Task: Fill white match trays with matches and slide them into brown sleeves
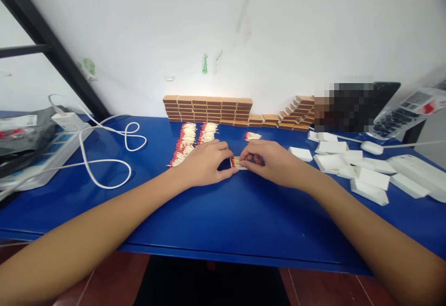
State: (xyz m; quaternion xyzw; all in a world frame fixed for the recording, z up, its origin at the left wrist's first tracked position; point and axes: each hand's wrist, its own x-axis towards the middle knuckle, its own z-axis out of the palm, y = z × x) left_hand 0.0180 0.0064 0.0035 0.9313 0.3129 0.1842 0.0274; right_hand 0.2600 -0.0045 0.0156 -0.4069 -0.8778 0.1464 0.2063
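Note:
A small white matchbox tray with red-tipped matches in it lies on the blue table between my hands. My left hand grips its left end between thumb and fingers. From the right, my right hand reaches over the tray, its fingers closed at the matches inside and partly covering them. Just beyond my left hand lie two long piles of matches, a left pile and a right pile. Beyond my right hand sits a smaller bunch of matches.
Stacked matchboxes line the wall, with a slanting stack farther right. Several white trays are heaped at right, near a dark device. A white cable and power strip occupy the left.

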